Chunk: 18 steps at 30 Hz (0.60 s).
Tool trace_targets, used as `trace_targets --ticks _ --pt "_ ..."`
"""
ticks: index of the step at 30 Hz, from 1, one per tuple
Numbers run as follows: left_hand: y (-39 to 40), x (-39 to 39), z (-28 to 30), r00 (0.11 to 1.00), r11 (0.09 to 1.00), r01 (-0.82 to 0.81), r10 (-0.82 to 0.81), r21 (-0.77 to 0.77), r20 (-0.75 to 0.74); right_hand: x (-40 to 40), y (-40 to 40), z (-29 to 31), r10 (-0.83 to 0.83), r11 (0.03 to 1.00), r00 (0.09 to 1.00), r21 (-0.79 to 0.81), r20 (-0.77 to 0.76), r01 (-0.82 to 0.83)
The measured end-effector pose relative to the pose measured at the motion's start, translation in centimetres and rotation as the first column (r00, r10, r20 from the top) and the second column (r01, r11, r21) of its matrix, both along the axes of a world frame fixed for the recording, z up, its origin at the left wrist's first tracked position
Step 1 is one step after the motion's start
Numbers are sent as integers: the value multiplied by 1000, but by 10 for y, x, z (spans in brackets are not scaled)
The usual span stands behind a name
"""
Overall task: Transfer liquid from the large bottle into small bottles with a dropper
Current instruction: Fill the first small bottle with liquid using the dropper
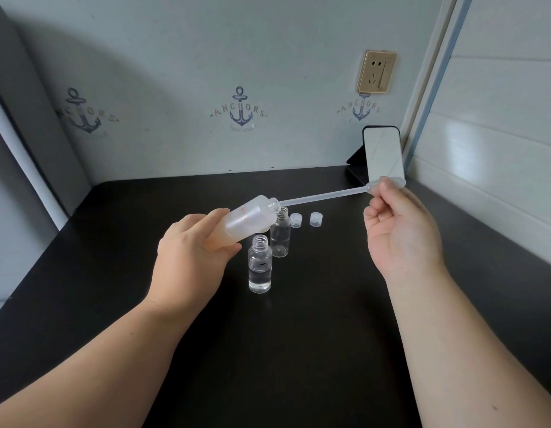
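While the left hand gripped the large bottle around its lower body, fingers and thumb curled round it, the bottle was held tilted above the black table, its open neck pointing up and to the right. It was frosted, and how much liquid it held could not be told. The right hand pinched the bulb end of the dropper between thumb and fingers, held up near the back right of the table. The dropper's long thin stem ran down and leftward, and its tip was at the mouth of the large bottle; whether it reached inside was hard to tell.

Under the tilted bottle stood two small clear bottles, both upright and uncapped. The nearer small bottle held clear liquid in its lower part. The farther small bottle stood just behind it, partly hidden by the large bottle's neck, and looked empty. Two small caps sat on the table just to the right of the farther bottle, side by side and apart from each other.

A phone leaned upright at the back right corner of the table. On the wall above it was a gold-coloured socket.
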<state>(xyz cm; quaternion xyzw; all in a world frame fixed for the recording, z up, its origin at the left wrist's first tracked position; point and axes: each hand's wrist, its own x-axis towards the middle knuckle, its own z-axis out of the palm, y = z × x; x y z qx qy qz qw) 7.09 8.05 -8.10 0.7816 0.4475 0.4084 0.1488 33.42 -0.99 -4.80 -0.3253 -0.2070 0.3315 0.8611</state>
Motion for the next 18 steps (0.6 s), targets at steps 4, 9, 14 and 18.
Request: trace_targets --ticks 4,9,14,18 --pt "1 1 -2 1000 1000 -7 8 12 -11 -2 -1 1 33 999 999 5 23 -33" --pt "0 3 -2 1000 999 3 -2 49 -28 -8 -2 2 81 997 993 -15 91 -80" --pt "-1 4 -2 999 997 13 -10 77 -43 -15 -1 2 103 994 983 -49 153 -97" --pt "-1 5 -3 999 996 16 -12 84 -52 -19 0 1 144 988 968 -75 204 -131"
